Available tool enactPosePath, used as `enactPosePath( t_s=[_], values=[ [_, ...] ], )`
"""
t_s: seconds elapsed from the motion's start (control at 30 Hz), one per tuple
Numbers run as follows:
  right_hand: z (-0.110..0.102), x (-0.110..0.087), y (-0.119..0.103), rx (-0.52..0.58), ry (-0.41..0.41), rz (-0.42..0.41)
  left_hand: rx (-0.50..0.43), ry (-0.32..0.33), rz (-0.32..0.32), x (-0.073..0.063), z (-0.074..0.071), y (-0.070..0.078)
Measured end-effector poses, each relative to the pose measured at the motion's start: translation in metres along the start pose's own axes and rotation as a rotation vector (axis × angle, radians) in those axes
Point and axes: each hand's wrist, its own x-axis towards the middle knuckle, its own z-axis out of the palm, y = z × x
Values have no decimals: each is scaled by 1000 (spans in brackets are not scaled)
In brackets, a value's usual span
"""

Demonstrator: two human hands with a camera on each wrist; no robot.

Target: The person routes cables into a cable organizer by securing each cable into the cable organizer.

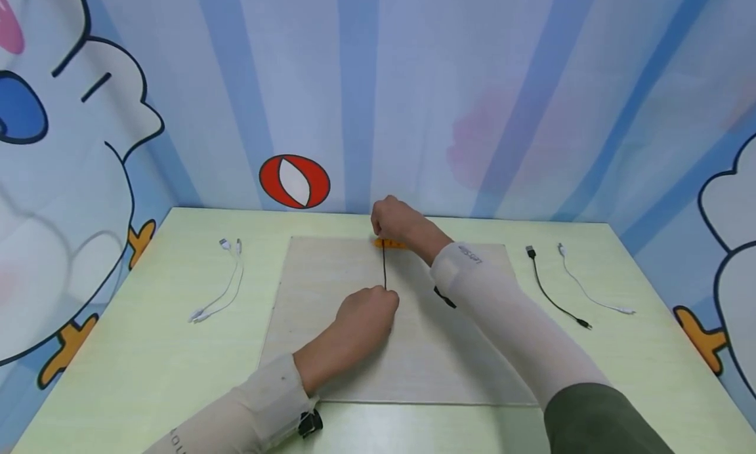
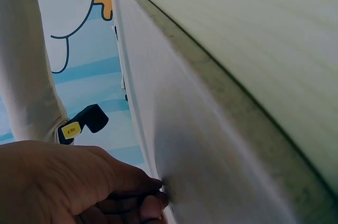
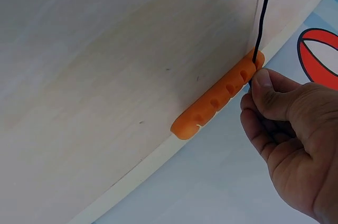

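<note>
A black cable [image 1: 384, 264] runs taut between my two hands over the pale board [image 1: 331, 270]. At the board's far edge lies an orange notched cable holder [image 3: 211, 100]. The cable crosses it near one end, at a notch, as the right wrist view shows. Just beyond that end my right hand [image 1: 397, 219] pinches the cable between thumb and fingers. Nearer to me, over the middle of the board, my left hand [image 1: 367, 316] pinches the other stretch of the cable. In the left wrist view the fingertips [image 2: 153, 184] are close to the board's surface, and the cable is mostly hidden.
Two white cables [image 1: 227, 290] lie on the table [image 1: 147, 349] to the left of the board. On the right are a black USB cable [image 1: 549, 296] and a white cable [image 1: 581, 290]. A printed curtain [image 1: 413, 100] stands behind the table's far edge.
</note>
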Motion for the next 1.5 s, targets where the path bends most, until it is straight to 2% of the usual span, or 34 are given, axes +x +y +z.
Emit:
enactPosePath(
  t_s=[0.13, 0.17, 0.27, 0.37, 0.53, 0.67, 0.73, 0.9, 0.97, 1.17, 1.5],
  values=[
    [6, 16, 11, 12, -28, 14, 24, 14, 9, 2, 3, -3],
    [1, 12, 4, 2, -44, 38, 27, 14, 9, 2, 4, -3],
    [1, 19, 8, -3, -64, 55, 28, -1, 4, 2, 4, -3],
    [-8, 13, 0, -20, -89, 75, 34, -15, 2, 1, 2, -1],
    [-20, 3, -11, -31, -122, 100, 22, -12, -12, -6, -11, 6],
    [-28, -5, -19, -45, -156, 108, 20, 26, -23, -14, -27, 14],
    [-29, -8, -19, -49, -167, 107, 10, 48, -32, -16, -28, 15],
    [-24, -10, -15, -38, -166, 71, 26, 75, -38, -8, -6, 6],
    [-22, -10, -14, -35, -166, 46, 54, 70, -42, -7, -1, 4],
    [-21, -14, -16, -64, -153, 40, 66, 62, -66, -7, 0, 2],
    [-23, -18, -16, -78, -137, 30, 66, 57, -68, -8, -2, -1]
  ],
)
